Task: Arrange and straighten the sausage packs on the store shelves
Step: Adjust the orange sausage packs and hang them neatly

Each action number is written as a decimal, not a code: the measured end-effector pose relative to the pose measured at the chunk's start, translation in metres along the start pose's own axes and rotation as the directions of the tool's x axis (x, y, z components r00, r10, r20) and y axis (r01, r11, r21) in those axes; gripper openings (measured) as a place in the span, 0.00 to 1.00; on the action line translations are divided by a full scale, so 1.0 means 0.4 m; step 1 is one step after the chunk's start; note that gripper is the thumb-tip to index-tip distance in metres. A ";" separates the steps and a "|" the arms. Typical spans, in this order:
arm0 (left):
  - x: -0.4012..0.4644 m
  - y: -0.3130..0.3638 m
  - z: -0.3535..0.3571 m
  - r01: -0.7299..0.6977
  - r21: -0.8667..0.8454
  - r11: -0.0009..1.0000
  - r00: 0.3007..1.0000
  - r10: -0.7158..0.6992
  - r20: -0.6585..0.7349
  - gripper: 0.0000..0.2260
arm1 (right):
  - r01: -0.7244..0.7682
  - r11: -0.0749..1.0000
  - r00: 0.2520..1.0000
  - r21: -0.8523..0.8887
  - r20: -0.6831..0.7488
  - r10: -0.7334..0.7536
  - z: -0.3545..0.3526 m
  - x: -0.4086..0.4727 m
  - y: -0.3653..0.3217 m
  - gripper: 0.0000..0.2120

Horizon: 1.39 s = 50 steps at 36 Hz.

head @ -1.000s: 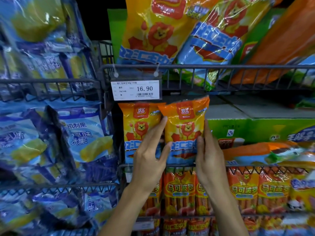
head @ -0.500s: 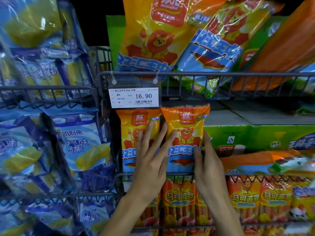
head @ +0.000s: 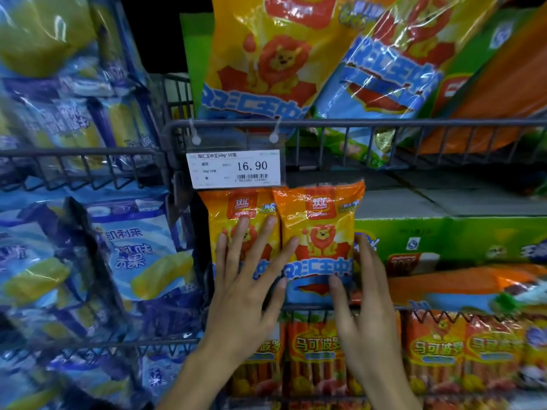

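Note:
Two orange sausage packs with a lion picture stand upright side by side in a wire shelf basket. My left hand (head: 251, 279) lies flat with spread, straight fingers on the left pack (head: 233, 214); its forefinger reaches onto the right pack (head: 321, 220). My right hand (head: 364, 297) holds the right pack's right edge, thumb on the front near the bottom, fingers along the side and partly behind it.
A price tag reading 16.90 (head: 235, 168) hangs from the upper basket rail (head: 414, 123). Large lion packs lean above. A green carton (head: 461, 238) sits right of the packs. Blue snack bags (head: 130, 250) fill the left racks. Orange sausage packs (head: 435, 350) line the basket below.
The view has shifted, so the shelf sits lower in frame. My left hand slid left and up, from beside the right pack onto the left pack's front. My right hand stayed at the right pack's edge.

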<state>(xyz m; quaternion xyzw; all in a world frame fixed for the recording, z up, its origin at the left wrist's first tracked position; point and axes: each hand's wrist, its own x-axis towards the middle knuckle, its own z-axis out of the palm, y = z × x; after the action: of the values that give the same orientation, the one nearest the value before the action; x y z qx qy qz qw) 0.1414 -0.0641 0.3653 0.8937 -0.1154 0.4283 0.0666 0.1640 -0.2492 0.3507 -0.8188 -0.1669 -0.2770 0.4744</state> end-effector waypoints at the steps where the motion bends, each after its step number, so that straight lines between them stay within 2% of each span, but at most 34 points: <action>1: 0.004 0.001 -0.003 -0.004 0.008 1.000 1.000 0.004 0.023 0.27 | 0.020 1.000 1.000 0.010 -0.017 -0.020 0.003 -0.015 -0.003 0.33; 3: 0.006 0.005 -0.001 0.014 0.021 1.000 0.999 -0.015 0.052 0.27 | 0.044 0.999 0.998 0.001 -0.043 -0.044 0.008 -0.031 -0.002 0.33; 8: 0.010 0.015 0.009 0.060 0.060 0.996 0.996 -0.064 0.065 0.27 | 0.021 0.998 0.999 -0.053 0.031 -0.019 0.001 -0.040 -0.008 0.33; 12: 0.011 0.015 0.013 0.080 0.072 0.994 0.994 -0.085 0.068 0.26 | 0.016 0.995 1.000 -0.097 0.019 -0.014 -0.010 -0.035 -0.017 0.33; 18: 0.014 0.014 0.012 0.072 0.088 0.994 0.993 -0.079 0.084 0.26 | 0.030 0.993 0.999 -0.113 0.043 -0.025 -0.007 -0.048 -0.005 0.34; 23: -0.004 -0.002 0.013 -0.014 0.034 0.999 0.998 0.012 0.070 0.25 | 0.032 0.988 0.997 -0.148 0.072 -0.022 0.003 -0.080 0.001 0.36; 27: -0.026 -0.010 0.015 -0.146 0.064 0.987 0.979 0.135 0.156 0.24 | 0.033 0.978 0.998 -0.205 0.064 -0.021 0.025 -0.104 -0.002 0.36; 32: -0.021 -0.012 0.010 -0.146 0.095 0.985 0.965 0.120 0.233 0.28 | 0.026 0.978 0.995 -0.209 0.096 -0.006 0.012 -0.094 0.001 0.39; 39: -0.019 -0.009 0.013 -0.146 0.063 0.987 0.969 0.130 0.210 0.30 | 0.026 0.976 0.988 -0.217 0.155 0.008 -0.005 -0.100 -0.002 0.38; 45: -0.020 -0.006 0.013 -0.148 0.026 0.989 0.970 0.140 0.200 0.31 | -0.004 0.983 0.992 -0.184 0.121 0.027 -0.042 -0.141 0.017 0.31; 48: -0.022 -0.003 0.020 -0.147 -0.006 0.989 0.980 0.146 0.135 0.29 | -0.039 0.986 0.996 -0.160 0.074 0.052 -0.093 -0.169 0.044 0.28; 50: -0.027 0.002 0.029 -0.142 -0.077 0.987 0.989 0.145 0.037 0.25 | -0.072 0.990 0.997 -0.122 0.022 0.076 -0.135 -0.181 0.062 0.25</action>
<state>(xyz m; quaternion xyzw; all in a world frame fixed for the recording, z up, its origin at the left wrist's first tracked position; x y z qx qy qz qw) 0.1435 -0.0658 0.3496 0.8888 -0.1967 0.4085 0.0664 0.1044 -0.3091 0.3108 -0.8553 -0.1256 -0.2578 0.4315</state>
